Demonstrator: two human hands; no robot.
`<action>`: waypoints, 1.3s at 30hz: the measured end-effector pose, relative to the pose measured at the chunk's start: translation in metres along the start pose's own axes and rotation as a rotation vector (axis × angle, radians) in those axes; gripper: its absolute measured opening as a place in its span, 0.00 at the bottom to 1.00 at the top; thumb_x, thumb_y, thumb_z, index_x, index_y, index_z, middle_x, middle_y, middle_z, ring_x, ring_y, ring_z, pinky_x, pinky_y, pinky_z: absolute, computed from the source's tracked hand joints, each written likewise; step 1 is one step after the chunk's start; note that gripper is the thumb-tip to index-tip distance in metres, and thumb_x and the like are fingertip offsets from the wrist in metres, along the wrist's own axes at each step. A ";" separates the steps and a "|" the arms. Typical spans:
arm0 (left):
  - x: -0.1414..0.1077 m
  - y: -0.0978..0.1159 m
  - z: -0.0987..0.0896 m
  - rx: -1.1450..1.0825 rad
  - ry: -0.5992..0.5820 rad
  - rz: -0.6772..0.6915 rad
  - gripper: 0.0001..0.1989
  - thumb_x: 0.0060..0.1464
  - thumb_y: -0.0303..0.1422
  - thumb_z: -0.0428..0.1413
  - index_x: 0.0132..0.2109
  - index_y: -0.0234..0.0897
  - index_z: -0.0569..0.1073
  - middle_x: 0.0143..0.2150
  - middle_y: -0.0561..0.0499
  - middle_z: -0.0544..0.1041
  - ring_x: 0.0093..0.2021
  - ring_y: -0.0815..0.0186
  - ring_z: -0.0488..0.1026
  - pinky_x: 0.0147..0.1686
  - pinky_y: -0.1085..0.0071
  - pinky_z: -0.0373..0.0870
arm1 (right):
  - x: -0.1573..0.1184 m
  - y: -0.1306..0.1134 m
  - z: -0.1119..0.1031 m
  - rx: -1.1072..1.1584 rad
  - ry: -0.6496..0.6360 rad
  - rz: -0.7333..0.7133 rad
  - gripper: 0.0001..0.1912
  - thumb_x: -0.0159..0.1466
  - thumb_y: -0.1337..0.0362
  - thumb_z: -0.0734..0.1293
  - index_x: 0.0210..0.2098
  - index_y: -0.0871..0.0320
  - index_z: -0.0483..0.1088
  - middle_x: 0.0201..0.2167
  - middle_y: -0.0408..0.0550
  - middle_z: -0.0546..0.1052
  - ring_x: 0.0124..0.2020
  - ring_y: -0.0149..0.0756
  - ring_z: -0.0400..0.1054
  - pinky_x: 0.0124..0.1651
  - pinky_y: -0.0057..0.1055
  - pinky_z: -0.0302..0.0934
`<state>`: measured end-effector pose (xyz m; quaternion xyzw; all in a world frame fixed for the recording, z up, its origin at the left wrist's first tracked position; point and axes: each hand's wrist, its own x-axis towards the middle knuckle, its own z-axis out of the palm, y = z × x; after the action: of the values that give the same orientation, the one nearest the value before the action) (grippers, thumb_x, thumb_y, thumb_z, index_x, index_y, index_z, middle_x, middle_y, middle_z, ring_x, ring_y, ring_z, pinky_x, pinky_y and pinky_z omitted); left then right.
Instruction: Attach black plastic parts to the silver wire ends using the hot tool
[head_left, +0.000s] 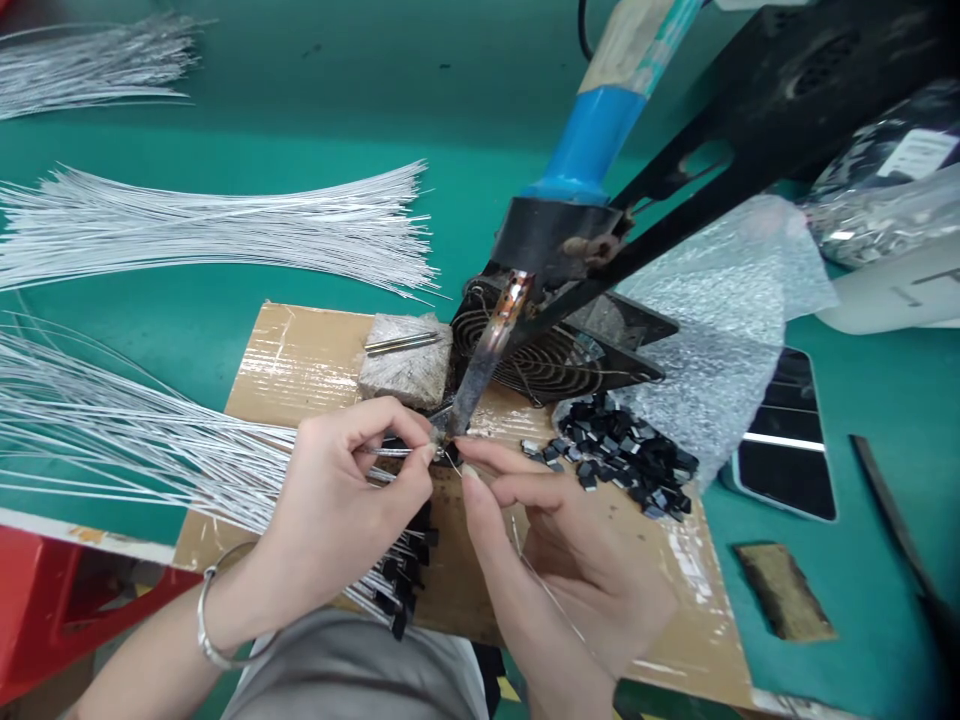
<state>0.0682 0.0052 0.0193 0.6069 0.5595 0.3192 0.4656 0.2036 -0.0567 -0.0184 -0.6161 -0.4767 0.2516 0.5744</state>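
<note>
Left grip (341, 470) pinches a wire (387, 453), right grip (559, 540) a thin strand (454, 464).
Wire lies crosswise at the left fingertips; strand slants down-right into the right grip; soldering iron (480, 370) sits just above, between both.

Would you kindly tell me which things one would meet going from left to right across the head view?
Red plastic object, silver bracelet, left hand, right hand, phone, long dark object.

Wires (225, 232) are silvery white, the tabletop (480, 130) green, the cardboard (675, 590) brown, small blocks (634, 455) black; the soldering iron's sleeve (589, 140) is blue, its barrel (491, 335) coppery and grey.
</note>
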 end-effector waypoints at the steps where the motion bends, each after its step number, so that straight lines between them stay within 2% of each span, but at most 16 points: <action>1: 0.000 0.000 0.000 0.004 -0.001 0.000 0.06 0.54 0.28 0.57 0.30 0.37 0.77 0.34 0.48 0.85 0.32 0.64 0.78 0.25 0.72 0.65 | 0.000 0.000 0.000 -0.004 0.000 -0.003 0.08 0.67 0.68 0.74 0.31 0.52 0.75 0.42 0.47 0.87 0.43 0.40 0.84 0.48 0.35 0.77; 22: -0.002 0.000 0.000 0.003 -0.001 -0.009 0.07 0.54 0.29 0.56 0.30 0.37 0.77 0.33 0.47 0.84 0.30 0.64 0.76 0.23 0.71 0.61 | -0.001 0.003 0.001 0.003 0.006 -0.017 0.07 0.65 0.69 0.75 0.32 0.52 0.76 0.41 0.46 0.87 0.43 0.40 0.84 0.47 0.34 0.77; 39: 0.000 -0.002 0.001 0.010 -0.008 -0.001 0.07 0.54 0.30 0.56 0.29 0.36 0.77 0.33 0.46 0.84 0.33 0.61 0.79 0.25 0.71 0.65 | -0.001 0.007 0.000 0.028 0.003 -0.037 0.07 0.66 0.72 0.74 0.34 0.54 0.77 0.41 0.44 0.86 0.44 0.36 0.83 0.49 0.30 0.75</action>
<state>0.0679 0.0044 0.0171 0.6102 0.5594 0.3139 0.4649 0.2051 -0.0567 -0.0251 -0.5993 -0.4836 0.2469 0.5883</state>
